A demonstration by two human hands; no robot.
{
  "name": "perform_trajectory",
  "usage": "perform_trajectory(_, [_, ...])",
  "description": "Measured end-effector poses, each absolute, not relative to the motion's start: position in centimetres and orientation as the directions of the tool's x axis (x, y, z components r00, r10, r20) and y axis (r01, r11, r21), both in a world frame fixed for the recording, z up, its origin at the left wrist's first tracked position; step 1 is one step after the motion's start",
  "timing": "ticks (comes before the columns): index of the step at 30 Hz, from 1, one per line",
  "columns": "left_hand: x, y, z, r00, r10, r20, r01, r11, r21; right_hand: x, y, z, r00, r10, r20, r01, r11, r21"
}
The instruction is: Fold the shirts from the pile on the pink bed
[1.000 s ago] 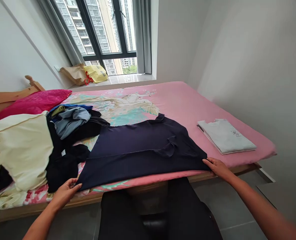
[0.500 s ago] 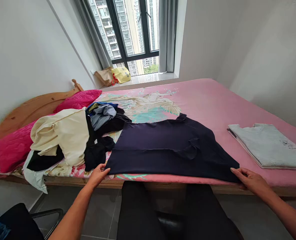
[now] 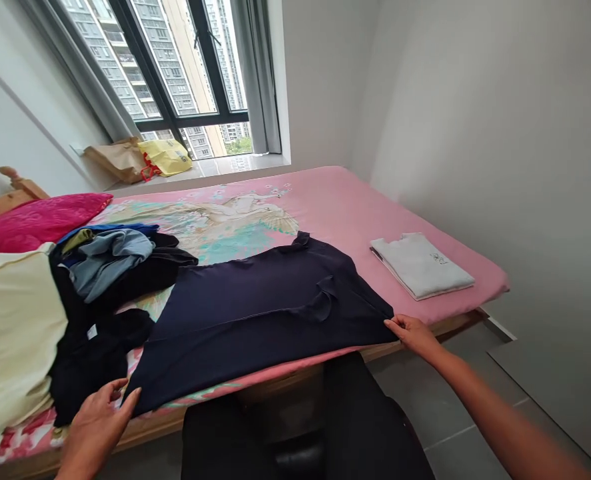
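A dark navy shirt [image 3: 255, 307] lies spread out along the near edge of the bed, with its neckline toward the right and its hem toward the left. Pinched in my right hand [image 3: 415, 333] is the shirt's near right corner. At the hem's near corner, my left hand [image 3: 98, 423] has its thumb and fingers apart, close beside the cloth and not gripping it. Farther right rests a folded light grey shirt [image 3: 420, 265] on top of other folded cloth.
A heap of loose clothes lies at left: a cream garment [image 3: 15, 333], black garments [image 3: 100, 353] and a light blue one [image 3: 110, 257]. Behind it is a bright pink pillow [image 3: 40, 217]. Paper and yellow bags [image 3: 168, 157] stand on the windowsill. My knees are against the bed side.
The view has turned to the right and moved closer. My left hand has loosened from the hem corner, its fingers now apart. My right hand still pinches the shirt's other corner.
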State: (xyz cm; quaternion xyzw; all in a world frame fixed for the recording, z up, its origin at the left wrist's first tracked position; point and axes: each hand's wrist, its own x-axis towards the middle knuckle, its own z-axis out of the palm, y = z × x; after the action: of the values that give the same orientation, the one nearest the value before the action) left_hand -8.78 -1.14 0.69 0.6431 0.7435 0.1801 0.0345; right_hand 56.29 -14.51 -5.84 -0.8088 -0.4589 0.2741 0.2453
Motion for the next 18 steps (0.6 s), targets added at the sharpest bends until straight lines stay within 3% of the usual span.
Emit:
perform_trajectory(3, [-2.3,-1.8,1.6,0.016,0.960,0.279,0.922,-0.122,0.367,56.0,-14.4,-5.5,0.444,0.879,-0.175,0.641,-0.447,-0.624])
perform_trajectory(6, [7.2,-3.3,2.2,0.366,0.895,0.254,0.779,-0.444,0.443,55.7,-14.3,-5.2,0.464,0.876,-0.131,0.662,-0.441,-0.606])
perform_trajectory(10, [19.6,-4.5,2.0,0.692,0.699,0.180,0.603,-0.698,0.386,55.6,-14.5,-5.2,0.479,0.876,-0.052,0.674,-0.405,-0.617])
perform_trajectory(15, [27.8,-2.2,0.8,0.762,0.614,0.208,0.596,-0.789,0.148,55.7,-15.0,-4.9,0.504,0.863,-0.029,0.619,-0.385,-0.684])
perform_trajectory(18, [29.4,0.9,0.1,0.681,0.719,0.137,0.672,-0.689,0.273,56.0,-15.3,-4.7,0.493,0.868,-0.052,0.581,-0.373,-0.723])
